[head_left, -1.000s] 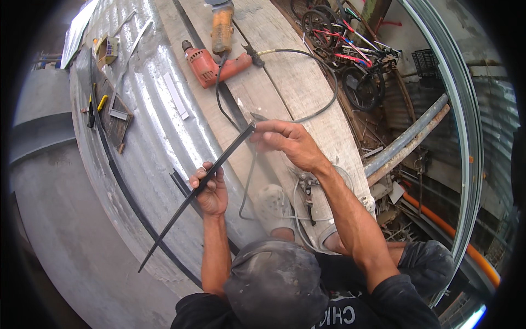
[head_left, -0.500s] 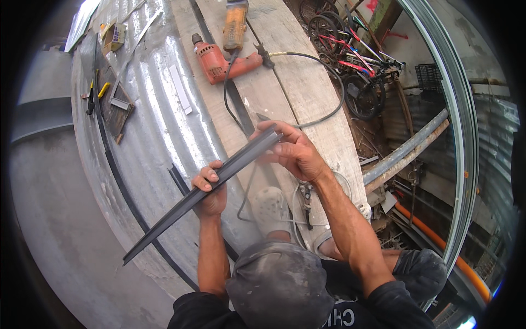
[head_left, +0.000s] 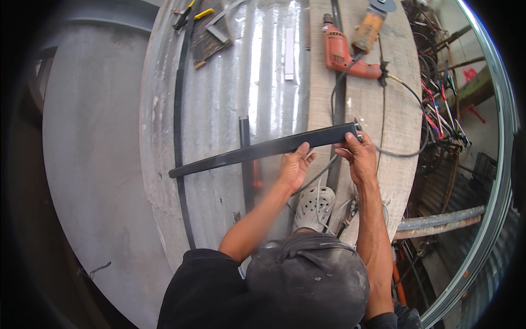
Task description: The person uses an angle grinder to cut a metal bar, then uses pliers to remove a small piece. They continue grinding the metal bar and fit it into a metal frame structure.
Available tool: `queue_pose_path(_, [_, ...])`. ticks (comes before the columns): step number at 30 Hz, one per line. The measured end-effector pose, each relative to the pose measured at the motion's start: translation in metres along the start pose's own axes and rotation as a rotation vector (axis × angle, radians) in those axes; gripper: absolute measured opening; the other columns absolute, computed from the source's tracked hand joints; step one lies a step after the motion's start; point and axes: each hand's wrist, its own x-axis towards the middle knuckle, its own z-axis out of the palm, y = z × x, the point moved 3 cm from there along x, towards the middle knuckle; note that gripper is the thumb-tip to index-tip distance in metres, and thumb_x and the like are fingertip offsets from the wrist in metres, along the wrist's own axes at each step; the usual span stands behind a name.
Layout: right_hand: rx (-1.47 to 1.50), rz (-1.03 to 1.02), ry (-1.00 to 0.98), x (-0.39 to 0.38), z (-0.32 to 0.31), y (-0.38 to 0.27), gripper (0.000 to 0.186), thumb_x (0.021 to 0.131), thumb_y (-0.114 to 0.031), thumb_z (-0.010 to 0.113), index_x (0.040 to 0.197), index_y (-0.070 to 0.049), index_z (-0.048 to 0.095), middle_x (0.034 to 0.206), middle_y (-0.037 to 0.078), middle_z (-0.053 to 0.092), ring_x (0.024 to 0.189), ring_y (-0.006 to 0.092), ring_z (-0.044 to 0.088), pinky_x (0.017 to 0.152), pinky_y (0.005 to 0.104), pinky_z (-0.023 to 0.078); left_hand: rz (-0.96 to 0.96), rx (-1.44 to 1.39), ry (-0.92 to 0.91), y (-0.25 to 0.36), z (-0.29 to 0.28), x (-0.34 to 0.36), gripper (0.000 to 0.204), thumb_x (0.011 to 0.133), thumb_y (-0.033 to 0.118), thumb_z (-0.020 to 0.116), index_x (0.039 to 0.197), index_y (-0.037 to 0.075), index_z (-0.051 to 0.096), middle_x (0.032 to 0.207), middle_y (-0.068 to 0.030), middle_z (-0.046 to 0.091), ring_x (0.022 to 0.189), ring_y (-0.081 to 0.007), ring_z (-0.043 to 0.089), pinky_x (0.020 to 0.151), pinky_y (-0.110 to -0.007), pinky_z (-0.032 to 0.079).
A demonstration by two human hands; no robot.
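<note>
Both my hands hold a long dark metal profile [head_left: 263, 149] that slants slightly, its right end higher, with a broad smooth side showing. My left hand [head_left: 295, 169] pinches its lower edge right of the middle, thumb on the face. At the right end, my right hand [head_left: 360, 159] grips it with the thumb on the face; the other fingers are partly hidden behind. Beneath it, a shorter dark strip [head_left: 245, 129] lies on the corrugated metal sheet [head_left: 213, 104]. My knee in dusty dark cloth [head_left: 307, 274] and a light clog [head_left: 314, 207] are below my hands.
A red drill [head_left: 337, 50] and an angle grinder [head_left: 367, 32] lie with cables on wooden planks [head_left: 402, 104]. Yellow-handled pliers [head_left: 185, 17], a metal square [head_left: 218, 33] and a white strip [head_left: 289, 55] lie at the back. Another long dark strip [head_left: 178, 104] runs along the left.
The profile has swung from a steep diagonal to nearly level and rolled, so its flat side shows instead of its grooved side. My left hand is now nearer the right. The view has shifted left.
</note>
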Motion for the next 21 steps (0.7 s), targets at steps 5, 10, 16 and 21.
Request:
queue_pose_path(5, [-0.024,0.070,0.020,0.015,-0.016,0.032,0.024,0.096,-0.018,0.069,0.111,-0.002,0.061,0.094,0.010,0.071,0.076,0.0176,0.072,0.064,0.0250,0.062,-0.127,0.038,0.039,-0.013,-0.024,0.004,0.022,0.093,0.020,0.074,0.111,0.011,0.066,0.104,-0.0016,0.070,0.108,-0.0207,0.065,0.091,-0.042,0.052])
queue_pose_path(10, [-0.056,0.127,0.017,0.018,-0.022,0.026,0.029,0.092,-0.017,0.072,0.115,0.000,0.063,0.092,0.009,0.070,0.077,0.0167,0.067,0.068,0.0292,0.058,-0.708,0.995,-0.320,0.048,-0.002,-0.041,0.057,0.096,0.034,0.068,0.140,-0.001,0.055,0.125,-0.0130,0.067,0.113,-0.0230,0.064,0.101,-0.039,0.048])
queue_pose_path(16, [-0.299,0.240,-0.049,0.025,-0.014,0.015,0.026,0.088,-0.018,0.075,0.108,-0.001,0.070,0.088,0.007,0.068,0.080,0.0140,0.062,0.068,0.0277,0.050,0.234,1.454,-0.520,0.089,0.159,0.082,0.044,0.094,0.027,0.067,0.127,-0.002,0.063,0.119,-0.0180,0.070,0.115,-0.0246,0.065,0.101,-0.036,0.048])
queue_pose_path(21, [-0.423,0.135,0.020,0.028,-0.013,0.033,0.032,0.087,-0.022,0.075,0.109,0.001,0.070,0.090,0.009,0.068,0.081,0.0161,0.062,0.073,0.0311,0.051,1.147,1.720,-0.207,0.070,0.269,0.239,0.073,0.085,0.043,0.072,0.135,-0.005,0.052,0.126,-0.0248,0.062,0.120,-0.0400,0.059,0.100,-0.049,0.049])
